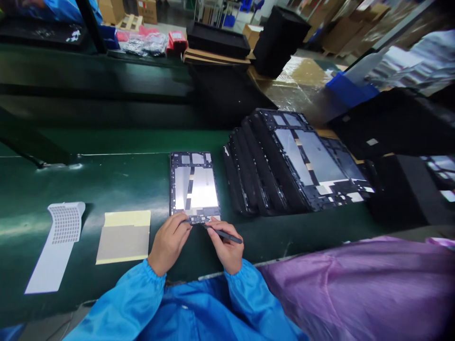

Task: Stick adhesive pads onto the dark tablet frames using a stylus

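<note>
A dark tablet frame (pixel 194 184) with shiny metal panels lies flat on the green belt (pixel 117 180) in front of me. My left hand (pixel 169 242) rests its fingertips on the frame's near edge. My right hand (pixel 224 246) grips a thin dark stylus-like tool (pixel 223 234), its tip touching the same near edge beside the left fingers. Both arms wear blue sleeves.
A slanted row of several similar frames (pixel 295 161) leans to the right. A beige sheet (pixel 124 236) and a white perforated strip (pixel 59 241) lie to the left. Purple cloth (pixel 355 284) covers the lower right. Black trays (pixel 218 40) and boxes stand behind.
</note>
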Motion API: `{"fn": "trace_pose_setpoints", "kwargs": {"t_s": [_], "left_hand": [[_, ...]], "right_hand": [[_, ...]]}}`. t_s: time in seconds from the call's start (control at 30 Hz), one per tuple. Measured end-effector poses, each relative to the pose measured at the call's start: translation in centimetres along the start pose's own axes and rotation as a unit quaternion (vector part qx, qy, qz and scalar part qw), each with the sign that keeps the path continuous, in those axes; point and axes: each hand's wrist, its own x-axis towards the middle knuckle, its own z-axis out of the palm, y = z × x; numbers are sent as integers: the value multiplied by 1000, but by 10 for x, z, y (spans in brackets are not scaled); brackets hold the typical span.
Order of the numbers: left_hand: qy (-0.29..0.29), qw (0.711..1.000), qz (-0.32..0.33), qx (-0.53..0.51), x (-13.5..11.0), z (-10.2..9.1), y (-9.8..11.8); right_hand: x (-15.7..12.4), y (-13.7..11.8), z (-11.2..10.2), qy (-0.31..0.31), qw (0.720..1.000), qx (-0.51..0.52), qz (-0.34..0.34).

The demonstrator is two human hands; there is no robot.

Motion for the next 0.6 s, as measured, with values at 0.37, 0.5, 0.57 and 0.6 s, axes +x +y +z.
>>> {"fn": "trace_pose_setpoints", "kwargs": {"t_s": [0.37, 0.5, 0.57, 0.6], "left_hand": [[-12, 1000, -14, -19, -1, 1, 0], [-11, 1000, -14, -11, -1, 1, 1], [-10, 1000, -11, -7, 0, 1, 2], [-10, 1000, -9, -6, 1, 0, 3]], "right_hand": [[0, 2, -1, -15, 1000, -18, 8], [-1, 3, -1, -18, 1000, -24, 7], [-2, 3, -1, -19, 999, -27, 4], [-2, 3, -1, -18, 999, -30, 2]]}}
